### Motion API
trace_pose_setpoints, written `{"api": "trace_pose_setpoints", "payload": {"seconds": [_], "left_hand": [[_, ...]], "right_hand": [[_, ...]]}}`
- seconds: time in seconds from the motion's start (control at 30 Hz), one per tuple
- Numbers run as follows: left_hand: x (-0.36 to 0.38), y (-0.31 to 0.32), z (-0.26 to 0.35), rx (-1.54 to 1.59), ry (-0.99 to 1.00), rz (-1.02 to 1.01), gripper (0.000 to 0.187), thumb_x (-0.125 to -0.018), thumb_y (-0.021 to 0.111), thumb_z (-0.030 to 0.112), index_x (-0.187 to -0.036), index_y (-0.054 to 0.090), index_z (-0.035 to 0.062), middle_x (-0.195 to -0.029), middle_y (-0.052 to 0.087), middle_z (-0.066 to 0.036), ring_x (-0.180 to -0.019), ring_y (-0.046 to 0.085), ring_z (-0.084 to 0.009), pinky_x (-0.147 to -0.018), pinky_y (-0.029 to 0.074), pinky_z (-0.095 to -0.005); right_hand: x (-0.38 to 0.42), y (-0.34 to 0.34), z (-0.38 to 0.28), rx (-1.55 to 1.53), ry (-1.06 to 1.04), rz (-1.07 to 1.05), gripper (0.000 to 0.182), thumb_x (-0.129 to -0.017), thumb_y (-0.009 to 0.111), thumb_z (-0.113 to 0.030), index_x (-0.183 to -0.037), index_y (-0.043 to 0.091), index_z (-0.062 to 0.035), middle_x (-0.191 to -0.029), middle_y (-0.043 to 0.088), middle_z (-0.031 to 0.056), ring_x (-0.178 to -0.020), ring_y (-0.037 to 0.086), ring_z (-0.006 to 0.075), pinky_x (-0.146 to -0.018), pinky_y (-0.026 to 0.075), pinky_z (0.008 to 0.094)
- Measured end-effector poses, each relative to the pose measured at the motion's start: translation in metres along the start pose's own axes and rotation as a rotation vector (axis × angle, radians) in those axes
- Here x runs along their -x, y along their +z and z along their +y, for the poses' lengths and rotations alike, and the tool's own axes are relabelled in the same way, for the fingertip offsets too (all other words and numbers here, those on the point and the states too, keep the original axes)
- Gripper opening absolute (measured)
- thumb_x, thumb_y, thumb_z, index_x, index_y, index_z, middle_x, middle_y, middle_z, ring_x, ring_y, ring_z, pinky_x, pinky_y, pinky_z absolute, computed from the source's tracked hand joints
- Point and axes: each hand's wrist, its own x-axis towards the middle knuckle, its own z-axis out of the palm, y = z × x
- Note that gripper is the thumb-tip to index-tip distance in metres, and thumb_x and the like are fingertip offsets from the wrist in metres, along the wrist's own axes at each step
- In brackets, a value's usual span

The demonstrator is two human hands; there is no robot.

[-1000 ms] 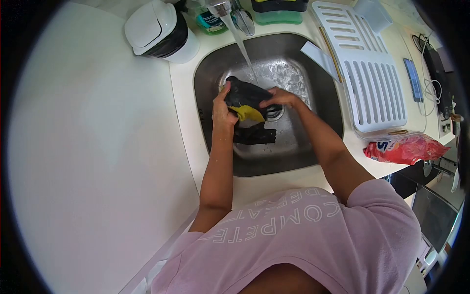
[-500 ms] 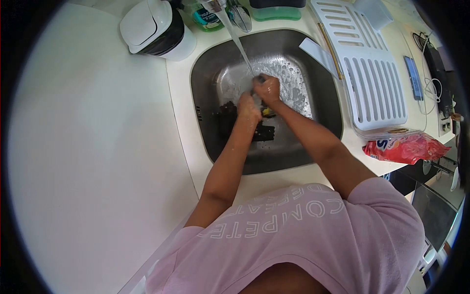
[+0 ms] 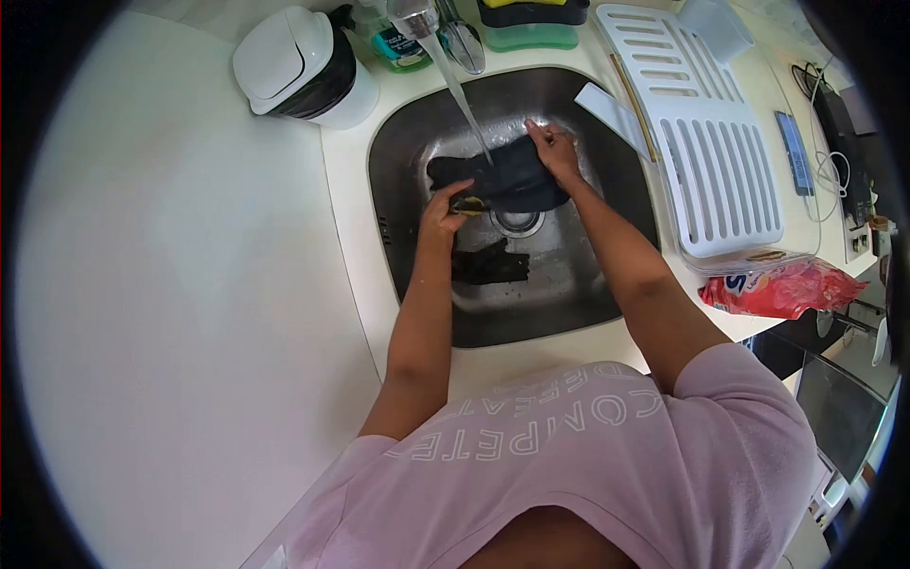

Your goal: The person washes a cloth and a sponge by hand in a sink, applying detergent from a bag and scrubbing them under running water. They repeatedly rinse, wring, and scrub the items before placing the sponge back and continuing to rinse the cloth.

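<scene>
A dark wet cloth (image 3: 524, 175) with a yellow patch near its left part is stretched out under the tap's stream. My left hand (image 3: 445, 211) pinches its lower left side beside the yellow patch. At its upper right edge, my right hand (image 3: 557, 152) grips the fabric between thumb and fingers. A second dark wet cloth (image 3: 493, 264) lies crumpled on the sink floor, below the drain (image 3: 518, 223). Water runs from the metal tap (image 3: 414, 17) onto the held cloth.
The steel sink (image 3: 607, 294) surrounds both hands. A white lidded bin (image 3: 284, 62) and a green soap bottle (image 3: 400, 47) stand behind it. To the right are a white drying rack (image 3: 725, 180), a blue phone (image 3: 794, 152) and a red packet (image 3: 782, 288).
My hands have moved apart, and the bunched cloth between them is now spread wide under the water. The suds have mostly gone, and the drain now shows.
</scene>
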Motion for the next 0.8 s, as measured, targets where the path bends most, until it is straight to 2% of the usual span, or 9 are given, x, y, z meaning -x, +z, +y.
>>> {"api": "trace_pose_setpoints", "payload": {"seconds": [0.1, 0.13, 0.27, 0.37, 0.4, 0.5, 0.67, 0.77, 0.8], "left_hand": [[-0.017, -0.015, -0.008, -0.014, -0.007, 0.04, 0.018, -0.062, 0.057, -0.008, -0.079, 0.054, -0.0019, -0.083, 0.054, -0.013, -0.079, 0.054, -0.0263, -0.075, 0.046, -0.0363], [-0.021, -0.015, -0.008, -0.025, -0.009, 0.059, 0.019, -0.061, 0.055, -0.01, -0.078, 0.054, -0.0024, -0.082, 0.053, -0.013, -0.078, 0.052, -0.0267, -0.075, 0.045, -0.0367], [-0.002, 0.0, -0.003, -0.018, 0.048, 0.153, 0.022, -0.06, 0.046, -0.01, -0.081, 0.052, -0.0056, -0.089, 0.051, -0.019, -0.083, 0.05, -0.0319, -0.085, 0.04, -0.0408], [0.03, -0.007, 0.024, 0.139, 0.131, -0.016, 0.027, -0.065, 0.046, 0.002, -0.091, 0.05, -0.0076, -0.105, 0.047, -0.025, -0.096, 0.049, -0.0358, -0.092, 0.035, -0.045], [0.032, -0.009, 0.023, 0.175, 0.142, -0.1, 0.038, -0.07, 0.046, 0.016, -0.101, 0.047, -0.0062, -0.11, 0.045, -0.025, -0.108, 0.042, -0.0371, -0.095, 0.031, -0.0475], [0.037, 0.023, 0.006, 0.315, -0.058, 0.099, 0.045, -0.071, 0.049, 0.023, -0.109, 0.045, -0.0015, -0.111, 0.046, -0.022, -0.112, 0.038, -0.0355, -0.095, 0.03, -0.0482], [0.033, 0.057, -0.025, 0.168, -0.037, 0.221, 0.031, -0.074, 0.048, 0.021, -0.1, 0.048, 0.0038, -0.099, 0.049, -0.014, -0.099, 0.045, -0.0277, -0.085, 0.036, -0.0449], [0.035, 0.067, -0.04, 0.064, -0.017, 0.318, 0.021, -0.076, 0.048, 0.019, -0.094, 0.05, 0.0078, -0.091, 0.052, -0.007, -0.09, 0.05, -0.0219, -0.077, 0.04, -0.0423], [0.035, 0.07, -0.041, 0.026, -0.007, 0.347, 0.017, -0.077, 0.048, 0.018, -0.092, 0.05, 0.0091, -0.088, 0.053, -0.005, -0.086, 0.051, -0.0199, -0.075, 0.042, -0.0415]], "right_hand": [[0.04, -0.01, -0.02, 0.392, -0.469, -0.105, 0.05, -0.067, 0.067, -0.03, -0.113, 0.051, -0.0267, -0.125, 0.041, 0.0126, -0.115, 0.038, 0.0288, -0.093, 0.031, 0.046], [0.038, -0.006, -0.017, 0.301, -0.593, -0.425, 0.051, -0.066, 0.066, -0.028, -0.113, 0.048, -0.039, -0.138, 0.022, -0.0001, -0.126, 0.017, 0.0278, -0.091, 0.019, 0.0594], [0.036, 0.005, 0.016, 0.657, -0.522, -0.564, 0.064, -0.066, 0.07, -0.026, -0.121, 0.041, -0.0391, -0.138, 0.022, -0.008, -0.129, 0.008, 0.0282, -0.095, 0.011, 0.0608], [0.024, -0.018, 0.009, 0.262, -0.327, -0.57, 0.064, -0.066, 0.071, -0.029, -0.123, 0.043, -0.028, -0.129, 0.041, -0.0005, -0.127, 0.019, 0.0255, -0.096, 0.017, 0.0563], [0.028, -0.019, 0.001, -0.438, -0.096, -0.694, 0.058, -0.066, 0.071, -0.033, -0.117, 0.05, -0.014, -0.107, 0.058, 0.0053, -0.111, 0.043, 0.0224, -0.092, 0.033, 0.0423], [0.083, -0.004, -0.072, -0.914, 0.139, -0.643, 0.045, -0.064, 0.071, -0.032, -0.099, 0.059, -0.0076, -0.088, 0.062, 0.0084, -0.086, 0.058, 0.0166, -0.08, 0.044, 0.0281], [0.155, 0.023, -0.118, -0.149, -0.946, -0.239, 0.021, -0.062, 0.065, -0.021, -0.068, 0.062, -0.0009, -0.069, 0.061, 0.0122, -0.061, 0.058, 0.0223, -0.062, 0.046, 0.0309], [0.099, 0.043, -0.062, -0.264, -0.662, -0.003, 0.02, -0.063, 0.062, -0.019, -0.063, 0.059, 0.0009, -0.066, 0.058, 0.0172, -0.056, 0.055, 0.0287, -0.056, 0.044, 0.0335], [0.094, 0.023, -0.077, -0.103, -0.186, -0.05, 0.02, -0.064, 0.059, -0.017, -0.063, 0.058, 0.0023, -0.064, 0.055, 0.0207, -0.056, 0.057, 0.0317, -0.054, 0.044, 0.0345]]}}
